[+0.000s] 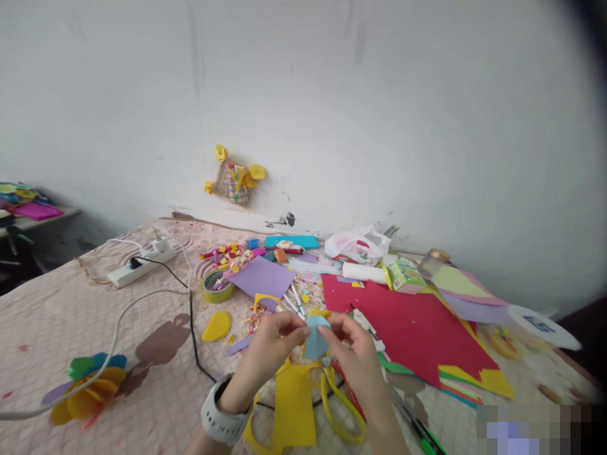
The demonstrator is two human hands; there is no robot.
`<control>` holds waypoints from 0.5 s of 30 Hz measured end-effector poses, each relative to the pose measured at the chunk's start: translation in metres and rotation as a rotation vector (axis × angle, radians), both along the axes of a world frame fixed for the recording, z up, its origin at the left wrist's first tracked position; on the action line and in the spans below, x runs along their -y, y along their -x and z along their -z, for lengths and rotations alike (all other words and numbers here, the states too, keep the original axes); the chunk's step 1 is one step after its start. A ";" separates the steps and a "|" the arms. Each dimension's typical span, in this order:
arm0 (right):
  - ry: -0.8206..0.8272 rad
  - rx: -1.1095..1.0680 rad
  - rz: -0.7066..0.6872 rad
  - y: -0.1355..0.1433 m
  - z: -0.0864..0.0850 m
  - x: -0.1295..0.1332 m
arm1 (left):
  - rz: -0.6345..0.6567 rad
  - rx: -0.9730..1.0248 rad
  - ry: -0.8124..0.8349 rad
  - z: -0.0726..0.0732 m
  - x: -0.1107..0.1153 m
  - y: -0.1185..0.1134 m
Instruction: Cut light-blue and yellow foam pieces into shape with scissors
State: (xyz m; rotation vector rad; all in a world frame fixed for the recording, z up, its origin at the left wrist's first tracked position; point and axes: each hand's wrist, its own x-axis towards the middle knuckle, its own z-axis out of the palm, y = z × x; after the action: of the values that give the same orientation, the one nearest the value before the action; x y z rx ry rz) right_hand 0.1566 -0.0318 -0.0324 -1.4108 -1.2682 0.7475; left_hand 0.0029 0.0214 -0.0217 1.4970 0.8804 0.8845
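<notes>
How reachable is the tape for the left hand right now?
Probably yes: the tape sits forward-left of the left hand, near side uncovered, though that hand would likely first release the blue paper.

No legible text, brand or number in view. Green-and-white box: surface looks printed, any wording too blurred to read. White disc-like item at far right: dark blue mark, cannot tell whether lettering or picture. Black smudges on wall: no readable characters.
</notes>
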 end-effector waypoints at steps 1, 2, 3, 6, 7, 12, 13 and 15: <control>-0.006 0.003 0.004 0.001 0.000 0.000 | -0.001 0.040 0.028 0.000 0.000 0.000; -0.015 0.007 0.018 0.001 0.000 0.000 | -0.005 0.080 0.055 -0.001 0.000 0.000; -0.026 0.003 0.046 0.002 0.000 0.000 | -0.012 0.117 0.081 -0.002 0.001 0.000; -0.048 -0.121 0.132 0.004 0.001 -0.001 | -0.044 0.207 0.129 -0.005 0.004 0.000; -0.046 -0.195 0.115 0.004 0.001 -0.002 | -0.053 0.226 0.135 -0.006 0.005 -0.001; 0.006 -0.429 -0.104 0.007 -0.001 0.003 | -0.056 0.268 0.137 -0.010 0.010 -0.003; 0.000 -0.434 -0.103 0.007 -0.002 0.004 | -0.050 0.272 0.138 -0.010 0.010 -0.003; -0.010 -0.424 -0.097 0.007 -0.005 0.007 | -0.032 0.280 0.145 -0.010 0.011 -0.003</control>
State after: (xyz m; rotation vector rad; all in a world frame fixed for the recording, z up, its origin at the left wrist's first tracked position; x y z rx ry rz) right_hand 0.1497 -0.0390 -0.0277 -1.1116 -1.0090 1.0417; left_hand 0.0062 0.0102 -0.0121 1.2030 0.7464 1.0044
